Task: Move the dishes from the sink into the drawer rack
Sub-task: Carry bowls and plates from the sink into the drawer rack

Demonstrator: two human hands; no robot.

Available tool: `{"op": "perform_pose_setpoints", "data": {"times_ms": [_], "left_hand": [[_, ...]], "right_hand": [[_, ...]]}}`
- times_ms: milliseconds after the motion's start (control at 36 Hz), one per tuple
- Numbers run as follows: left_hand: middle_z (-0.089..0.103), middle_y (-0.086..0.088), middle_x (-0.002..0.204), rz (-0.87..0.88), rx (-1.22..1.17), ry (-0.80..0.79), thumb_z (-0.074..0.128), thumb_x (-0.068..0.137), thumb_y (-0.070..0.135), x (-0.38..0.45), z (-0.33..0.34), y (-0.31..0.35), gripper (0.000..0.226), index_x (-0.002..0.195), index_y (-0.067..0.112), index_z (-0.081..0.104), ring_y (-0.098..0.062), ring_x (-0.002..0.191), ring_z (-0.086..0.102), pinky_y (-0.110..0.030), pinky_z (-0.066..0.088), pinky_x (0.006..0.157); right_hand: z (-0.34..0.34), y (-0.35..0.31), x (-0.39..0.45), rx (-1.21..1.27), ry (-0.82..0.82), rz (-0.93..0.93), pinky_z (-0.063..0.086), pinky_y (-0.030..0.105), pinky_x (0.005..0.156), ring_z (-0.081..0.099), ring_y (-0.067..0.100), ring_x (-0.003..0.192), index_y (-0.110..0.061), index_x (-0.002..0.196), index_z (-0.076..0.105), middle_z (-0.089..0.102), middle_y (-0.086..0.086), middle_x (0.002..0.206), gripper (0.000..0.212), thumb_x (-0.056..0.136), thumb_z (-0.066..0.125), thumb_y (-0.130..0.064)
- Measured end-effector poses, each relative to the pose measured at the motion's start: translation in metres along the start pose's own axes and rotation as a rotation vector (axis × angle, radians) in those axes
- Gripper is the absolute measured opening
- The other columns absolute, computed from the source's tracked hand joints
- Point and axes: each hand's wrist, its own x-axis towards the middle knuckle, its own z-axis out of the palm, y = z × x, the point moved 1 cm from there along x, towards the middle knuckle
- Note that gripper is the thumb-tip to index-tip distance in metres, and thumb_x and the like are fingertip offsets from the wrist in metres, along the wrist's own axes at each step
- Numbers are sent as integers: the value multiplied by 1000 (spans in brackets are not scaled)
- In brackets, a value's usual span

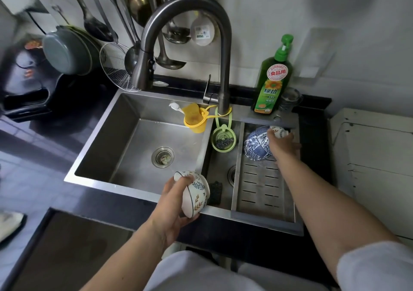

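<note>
My left hand [172, 203] grips a white bowl with a leaf pattern [195, 192], tilted on its side above the sink's front rim. My right hand [280, 144] reaches to the far end of the slotted steel drain tray [260, 192] in the right basin. There it rests on a blue-and-white patterned bowl [256, 144] lying upside down, and its fingers touch a second small leaf-pattern bowl [279, 131] behind it. Whether the fingers curl round that small bowl is hidden by the hand itself.
The left basin [134, 139] holds only its drain. A tall faucet [190, 34] arches over the divider, with a yellow cup [195, 121] and a green strainer basket [223, 140] hanging from it. A green detergent bottle [273, 83] stands behind the tray. Utensils hang at back left.
</note>
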Motion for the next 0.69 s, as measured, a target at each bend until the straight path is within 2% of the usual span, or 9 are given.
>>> {"op": "perform_pose_setpoints", "data": {"times_ms": [139, 250, 361, 472, 639, 695], "left_hand": [[72, -15, 115, -2, -4, 13, 73, 86, 46, 1, -2, -1, 42, 125, 34, 62, -40, 102, 72, -43, 60, 77], [70, -16, 117, -5, -15, 13, 72, 87, 45, -1, -2, -3, 42, 126, 35, 61, -41, 104, 71, -42, 60, 77], [70, -15, 119, 2, -10, 16, 71, 87, 45, -2, -5, -3, 43, 128, 35, 61, -39, 105, 71, -43, 60, 77], [72, -13, 118, 18, 0, 13, 71, 87, 45, -4, -6, -3, 42, 126, 35, 62, -39, 106, 72, -45, 59, 82], [72, -13, 118, 20, 17, 27, 72, 86, 47, -7, -10, -6, 43, 127, 36, 62, -39, 106, 71, -44, 61, 79], [72, -12, 118, 20, 20, 28, 71, 87, 47, -8, -10, -6, 43, 127, 36, 62, -38, 106, 72, -43, 61, 78]], "right_hand": [[11, -5, 2, 111, 65, 5, 45, 42, 103, 46, 41, 131, -13, 156, 25, 20, 18, 156, 87, 91, 64, -55], [12, 1, 4, 175, 135, -36, 44, 42, 105, 49, 39, 130, -9, 150, 38, 29, 17, 153, 78, 89, 70, -46], [9, 4, 4, 211, 150, -82, 49, 33, 94, 60, 36, 117, -4, 141, 49, 40, 19, 146, 70, 87, 77, -38], [12, 7, 2, 222, 188, -133, 50, 41, 95, 61, 38, 116, -6, 139, 50, 45, 17, 142, 70, 85, 79, -39], [11, 10, -12, 196, 227, -174, 48, 38, 94, 59, 37, 117, -9, 141, 47, 44, 15, 143, 71, 85, 80, -37], [11, 12, -14, 214, 252, -179, 50, 42, 96, 59, 37, 119, -10, 142, 47, 45, 14, 142, 74, 83, 81, -39]]}}
